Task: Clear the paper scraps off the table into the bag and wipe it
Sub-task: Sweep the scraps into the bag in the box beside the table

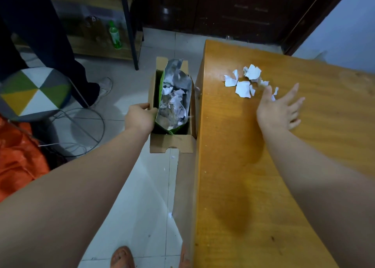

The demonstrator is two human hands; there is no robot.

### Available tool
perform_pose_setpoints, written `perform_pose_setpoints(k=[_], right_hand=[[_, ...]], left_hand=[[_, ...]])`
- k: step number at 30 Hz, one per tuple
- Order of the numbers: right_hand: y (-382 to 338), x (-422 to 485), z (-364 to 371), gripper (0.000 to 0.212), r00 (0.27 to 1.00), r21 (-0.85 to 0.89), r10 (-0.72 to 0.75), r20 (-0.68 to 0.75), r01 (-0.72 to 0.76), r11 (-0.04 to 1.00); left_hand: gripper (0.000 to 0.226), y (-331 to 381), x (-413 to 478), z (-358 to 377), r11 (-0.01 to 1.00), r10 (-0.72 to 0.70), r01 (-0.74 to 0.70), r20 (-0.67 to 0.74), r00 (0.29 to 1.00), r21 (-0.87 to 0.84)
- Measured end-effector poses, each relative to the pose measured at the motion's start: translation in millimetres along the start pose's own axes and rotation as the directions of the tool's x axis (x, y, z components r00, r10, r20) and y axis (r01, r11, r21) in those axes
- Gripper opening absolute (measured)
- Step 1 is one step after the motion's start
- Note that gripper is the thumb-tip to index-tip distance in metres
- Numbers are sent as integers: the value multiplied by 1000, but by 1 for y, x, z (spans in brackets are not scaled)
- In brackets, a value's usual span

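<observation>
I count one bag (172,113), my left hand (140,118) gripping its rim, about seven paper scraps (242,89) near the table (233,166)'s left edge, just past the spread fingers (294,91) of my right hand (280,111).

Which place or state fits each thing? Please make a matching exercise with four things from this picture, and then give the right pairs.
Things:
1. paper scraps
2. bag
3. left hand
4. right hand

Places or states:
a. stands inside the cardboard box
b. open, close to the scraps
c. lie on the table
d. grips the bag's edge

Pairs: 1-c, 2-a, 3-d, 4-b
</observation>
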State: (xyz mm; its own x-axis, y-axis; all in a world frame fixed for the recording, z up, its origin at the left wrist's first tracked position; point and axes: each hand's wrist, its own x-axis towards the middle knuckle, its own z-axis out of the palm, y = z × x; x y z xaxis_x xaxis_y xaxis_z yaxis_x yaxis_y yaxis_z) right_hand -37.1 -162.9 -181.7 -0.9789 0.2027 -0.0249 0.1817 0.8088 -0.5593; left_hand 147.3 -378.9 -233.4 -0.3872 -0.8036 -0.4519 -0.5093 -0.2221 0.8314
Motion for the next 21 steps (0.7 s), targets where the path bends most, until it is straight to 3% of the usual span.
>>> perform_pose_setpoints(k=[4, 9, 15, 21], right_hand=[[-5, 9, 4, 68, 988, 131, -154, 28, 149, 980], [-23, 22, 8, 59, 955, 308, -272, 122, 224, 925], [-35, 42, 20, 63, 889, 222, -401, 221, 355, 908], [-42, 52, 24, 61, 799, 138, -527, 289, 510, 849]], left_hand=[[37, 4, 8, 6, 1000, 5, -4, 84, 996, -23], [36, 5, 17, 13, 998, 4, 3, 100, 995, -70], [38, 3, 21, 15, 992, 24, -7, 139, 990, -123], [31, 8, 33, 20, 999, 19, -16, 78, 997, -38]])
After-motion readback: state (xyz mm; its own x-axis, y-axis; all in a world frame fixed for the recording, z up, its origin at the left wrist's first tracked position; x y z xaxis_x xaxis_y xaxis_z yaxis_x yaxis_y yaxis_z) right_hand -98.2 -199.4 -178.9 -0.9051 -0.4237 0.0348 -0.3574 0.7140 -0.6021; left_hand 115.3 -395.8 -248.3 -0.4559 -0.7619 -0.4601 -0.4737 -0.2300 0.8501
